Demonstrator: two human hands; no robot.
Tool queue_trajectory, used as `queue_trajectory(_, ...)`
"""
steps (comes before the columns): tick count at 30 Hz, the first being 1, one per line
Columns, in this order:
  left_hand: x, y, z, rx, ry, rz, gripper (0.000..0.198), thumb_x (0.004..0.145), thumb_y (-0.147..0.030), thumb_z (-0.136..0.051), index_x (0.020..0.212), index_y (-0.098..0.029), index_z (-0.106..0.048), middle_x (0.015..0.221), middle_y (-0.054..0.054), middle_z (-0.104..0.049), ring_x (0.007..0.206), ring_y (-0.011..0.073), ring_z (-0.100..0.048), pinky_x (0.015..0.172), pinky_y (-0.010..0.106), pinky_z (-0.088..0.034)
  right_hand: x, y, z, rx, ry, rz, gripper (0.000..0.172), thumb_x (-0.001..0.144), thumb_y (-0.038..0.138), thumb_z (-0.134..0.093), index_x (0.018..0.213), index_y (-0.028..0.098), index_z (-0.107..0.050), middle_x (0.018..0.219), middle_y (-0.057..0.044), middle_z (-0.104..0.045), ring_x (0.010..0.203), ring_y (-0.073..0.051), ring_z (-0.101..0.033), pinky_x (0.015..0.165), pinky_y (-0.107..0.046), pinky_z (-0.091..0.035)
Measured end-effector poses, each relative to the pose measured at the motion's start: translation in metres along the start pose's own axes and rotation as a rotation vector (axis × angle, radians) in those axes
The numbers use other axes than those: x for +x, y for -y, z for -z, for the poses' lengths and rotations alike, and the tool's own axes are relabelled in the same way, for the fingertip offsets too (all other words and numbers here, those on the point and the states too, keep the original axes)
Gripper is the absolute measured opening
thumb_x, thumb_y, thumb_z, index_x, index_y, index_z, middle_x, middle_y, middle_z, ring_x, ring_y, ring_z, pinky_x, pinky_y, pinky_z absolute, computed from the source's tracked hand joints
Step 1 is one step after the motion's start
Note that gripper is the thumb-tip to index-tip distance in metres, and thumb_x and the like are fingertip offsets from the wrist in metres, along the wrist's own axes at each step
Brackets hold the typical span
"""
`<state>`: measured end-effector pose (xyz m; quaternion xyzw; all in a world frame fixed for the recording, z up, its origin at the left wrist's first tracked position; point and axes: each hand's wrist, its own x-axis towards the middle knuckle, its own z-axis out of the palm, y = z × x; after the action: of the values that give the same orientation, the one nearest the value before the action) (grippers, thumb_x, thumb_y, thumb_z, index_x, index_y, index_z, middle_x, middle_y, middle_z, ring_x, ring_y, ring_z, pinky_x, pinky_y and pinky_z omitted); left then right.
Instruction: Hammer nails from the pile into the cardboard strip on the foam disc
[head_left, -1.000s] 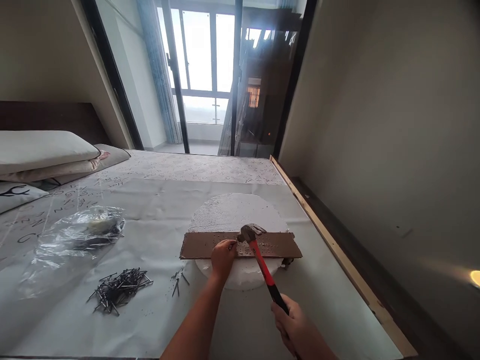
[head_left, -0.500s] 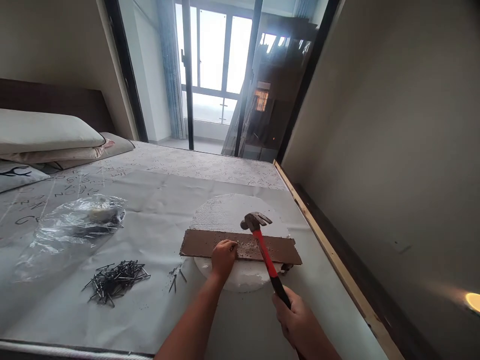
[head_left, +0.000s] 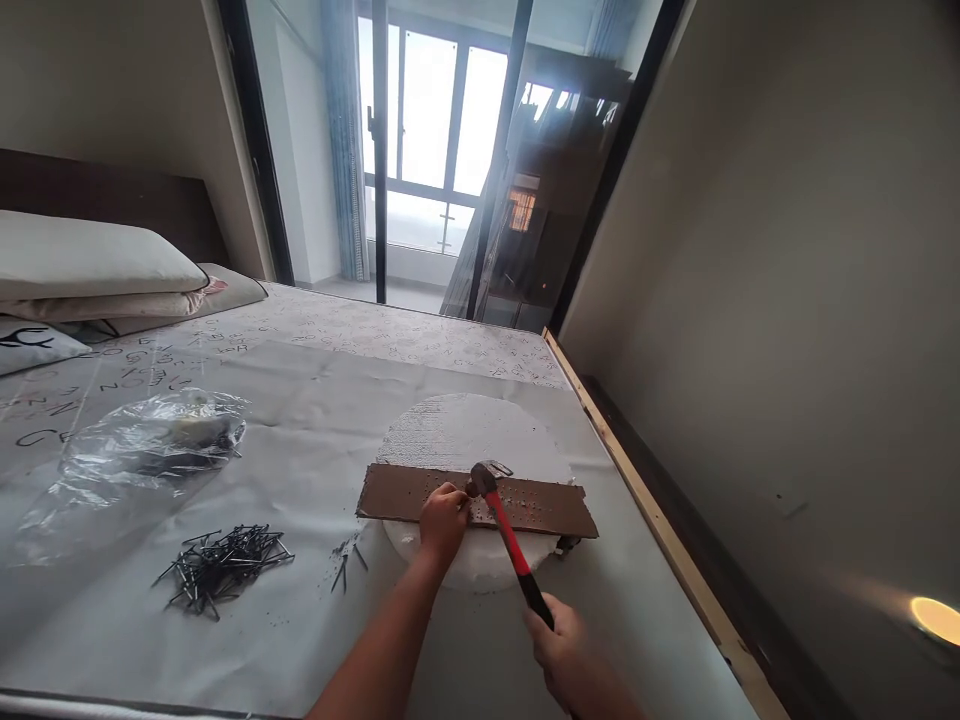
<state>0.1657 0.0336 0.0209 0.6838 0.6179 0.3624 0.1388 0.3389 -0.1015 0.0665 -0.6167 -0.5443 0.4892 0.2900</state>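
My right hand [head_left: 559, 640] is closed round the black grip of a claw hammer [head_left: 511, 535] with a red shaft. The hammer's head is down beside the fingertips of my left hand [head_left: 444, 520]. Those fingers are pinched on a nail, mostly hidden by them and the hammer head, over a brown board [head_left: 397, 490]. Many small holes or nail points dot the board's middle and right. Beneath the board lies a round white foam disc [head_left: 465, 430].
A pile of loose nails [head_left: 225, 565] lies at left, with a few stray nails [head_left: 343, 570] nearer the board. Behind the pile is a clear plastic bag [head_left: 150, 440]. A grey sheet [head_left: 300, 400] covers the mattress; a wooden rail [head_left: 645, 485] runs along its right side. Pillows [head_left: 97, 255] are stacked far left.
The hammer has swung down and to the left, its head now at my left fingertips. My left hand keeps its pinch at the board. The view has shifted slightly.
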Motion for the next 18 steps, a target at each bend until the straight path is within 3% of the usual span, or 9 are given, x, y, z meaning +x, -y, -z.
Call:
queue_trajectory(6, 0.000, -0.001, 0.001, 0.030, 0.013, 0.003, 0.022, 0.078, -0.021, -0.047, 0.074, -0.020, -0.068, 0.078, 0.002, -0.060, 0.072, 0.0123, -0.055, 0.064, 0.023, -0.037, -0.002, -0.004, 0.000, -0.018, -0.039, 0.074, 0.036, 0.081, 0.054, -0.037, 0.068, 0.020, -0.039, 0.053, 0.006, -0.027, 0.047, -0.009, -0.028, 0.042, -0.021, -0.022)
queue_trajectory(13, 0.000, 0.001, -0.003, 0.068, 0.035, -0.014, 0.022, 0.075, -0.018, -0.048, 0.065, -0.019, -0.067, 0.073, 0.003, -0.059, 0.070, 0.0134, -0.055, 0.064, 0.024, -0.039, -0.002, -0.018, -0.007, -0.028, 0.002, 0.031, 0.037, 0.078, 0.055, -0.040, 0.068, 0.019, -0.043, 0.051, 0.006, -0.027, 0.046, -0.009, -0.027, 0.042, -0.022, -0.021)
queue_trajectory(16, 0.002, 0.001, 0.002, -0.082, 0.025, -0.001, 0.022, 0.073, -0.016, -0.047, 0.075, -0.019, -0.069, 0.078, 0.004, -0.061, 0.070, 0.0135, -0.056, 0.065, 0.025, -0.042, -0.009, -0.010, -0.003, 0.017, -0.024, 0.040, 0.039, 0.079, 0.058, -0.038, 0.069, 0.020, -0.040, 0.049, 0.007, -0.025, 0.043, -0.009, -0.025, 0.040, -0.022, -0.019)
queue_trajectory(18, 0.005, 0.003, 0.012, -0.245, -0.068, 0.031, 0.026, 0.072, -0.015, -0.045, 0.084, -0.018, -0.067, 0.085, 0.005, -0.062, 0.073, 0.0134, -0.057, 0.066, 0.024, -0.044, -0.009, -0.008, -0.003, 0.031, -0.034, 0.063, 0.039, 0.079, 0.058, -0.038, 0.068, 0.020, -0.040, 0.050, 0.007, -0.026, 0.043, -0.008, -0.026, 0.040, -0.022, -0.020)
